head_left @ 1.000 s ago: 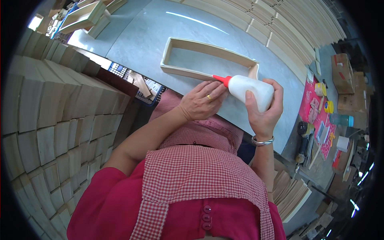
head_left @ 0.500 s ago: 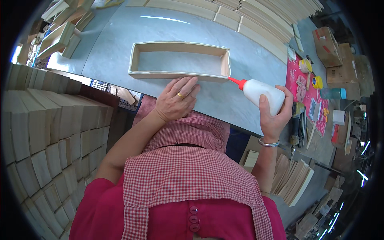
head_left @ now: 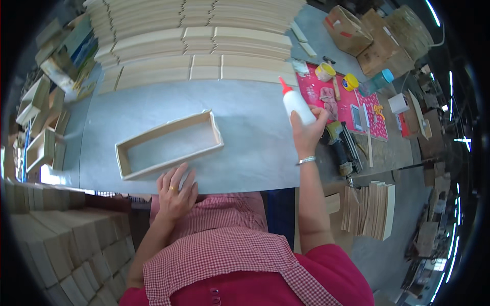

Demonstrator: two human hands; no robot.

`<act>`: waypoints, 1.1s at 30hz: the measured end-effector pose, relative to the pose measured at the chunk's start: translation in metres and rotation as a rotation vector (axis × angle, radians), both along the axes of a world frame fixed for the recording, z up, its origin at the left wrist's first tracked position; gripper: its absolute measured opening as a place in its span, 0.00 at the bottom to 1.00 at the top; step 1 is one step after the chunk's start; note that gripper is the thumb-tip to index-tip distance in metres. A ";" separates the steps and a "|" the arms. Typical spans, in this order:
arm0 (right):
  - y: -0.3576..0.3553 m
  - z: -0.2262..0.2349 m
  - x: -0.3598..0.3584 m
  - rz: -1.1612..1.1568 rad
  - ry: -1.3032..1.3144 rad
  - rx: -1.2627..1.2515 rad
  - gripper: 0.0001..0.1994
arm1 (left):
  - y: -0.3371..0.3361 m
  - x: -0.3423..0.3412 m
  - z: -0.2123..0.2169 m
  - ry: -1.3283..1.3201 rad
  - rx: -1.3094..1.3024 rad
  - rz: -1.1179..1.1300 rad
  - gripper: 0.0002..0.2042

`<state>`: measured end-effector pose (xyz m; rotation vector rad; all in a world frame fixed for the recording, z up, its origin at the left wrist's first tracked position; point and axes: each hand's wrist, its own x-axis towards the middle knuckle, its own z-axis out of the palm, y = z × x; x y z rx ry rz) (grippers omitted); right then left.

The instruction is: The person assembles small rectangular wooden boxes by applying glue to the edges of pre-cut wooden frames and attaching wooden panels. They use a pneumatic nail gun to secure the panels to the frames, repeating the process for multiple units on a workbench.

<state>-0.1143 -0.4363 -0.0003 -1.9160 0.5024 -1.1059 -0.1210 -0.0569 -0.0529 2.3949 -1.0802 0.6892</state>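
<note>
Grey bench (head_left: 255, 132) carries the wooden frame (head_left: 168, 144) left of centre, near your edge. Your left hand (head_left: 176, 191) lies flat, fingers spread, touching its near rail; your right hand (head_left: 306, 130) is clamped around the glue bottle (head_left: 297, 104), upright, well right. Brace the frame firmly and tip the nozzle slowly for a thin bead.

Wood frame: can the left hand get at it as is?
Probably yes. The left hand lies flat on the table edge right by the frame, fingertips about at its near rail, with nothing between. The right hand holds the glue bottle off to the side.
</note>
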 end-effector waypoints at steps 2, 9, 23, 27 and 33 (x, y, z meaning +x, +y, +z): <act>-0.053 -0.015 0.020 -0.131 0.052 -0.146 0.25 | -0.007 0.009 0.011 -0.004 0.003 0.019 0.24; -0.196 -0.043 0.075 -0.244 0.649 -0.396 0.28 | -0.021 0.038 0.064 0.285 0.252 0.172 0.20; 0.066 0.015 0.042 1.131 0.201 -0.129 0.23 | 0.001 0.021 0.037 0.069 0.218 0.138 0.04; 0.078 0.007 0.047 1.200 0.235 -0.173 0.26 | 0.001 0.023 0.036 0.074 0.213 0.132 0.04; 0.080 0.013 0.043 1.287 0.312 -0.136 0.25 | 0.002 0.025 0.037 0.096 0.200 0.128 0.05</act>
